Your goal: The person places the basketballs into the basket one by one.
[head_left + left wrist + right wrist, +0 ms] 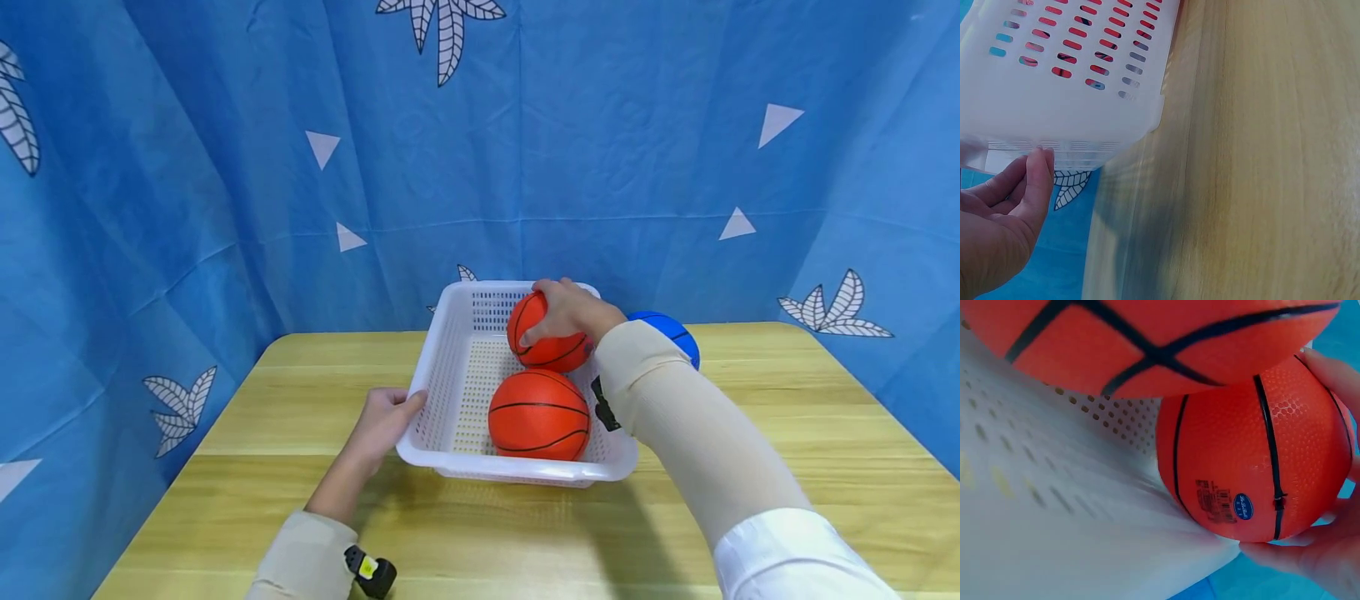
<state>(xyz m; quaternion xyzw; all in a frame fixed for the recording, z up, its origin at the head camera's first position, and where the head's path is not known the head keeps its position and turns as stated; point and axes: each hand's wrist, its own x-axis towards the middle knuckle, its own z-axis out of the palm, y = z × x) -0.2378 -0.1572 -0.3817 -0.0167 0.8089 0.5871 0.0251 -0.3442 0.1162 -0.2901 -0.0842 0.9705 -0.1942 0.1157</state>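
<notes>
In my head view, the right sleeve [697, 425] crosses in front of the blue ball [673, 332], so I see only its upper part, outside the basket [510, 468] on the right. The near ball [538, 421], red with black lines, sits in the basket's near right part and overlaps the lower edge of the far ball [551, 352], also red. The far ball is at the basket's far right corner; I cannot tell whether it touches the basket floor. In my right wrist view the near ball is cut off at the top, and the basket wall is blurred.

The right hand [567, 308] grasps the far ball from above, thumb on its left side, fingers spread and curved over it; some fingertips are out of sight. The left hand [381, 427] pinches the basket's left rim, thumb on top in the head view, the other fingers mostly hidden there; the left wrist view shows thumb and fingertips close together at the rim.

On the far ball I make out a barcode-like block [1213, 501] of dark print and a blue oval [1243, 507] with pale lettering, both too small to read. A yellow label [368, 567] marks the black device [377, 577] on the left wrist; its markings are illegible to me.
</notes>
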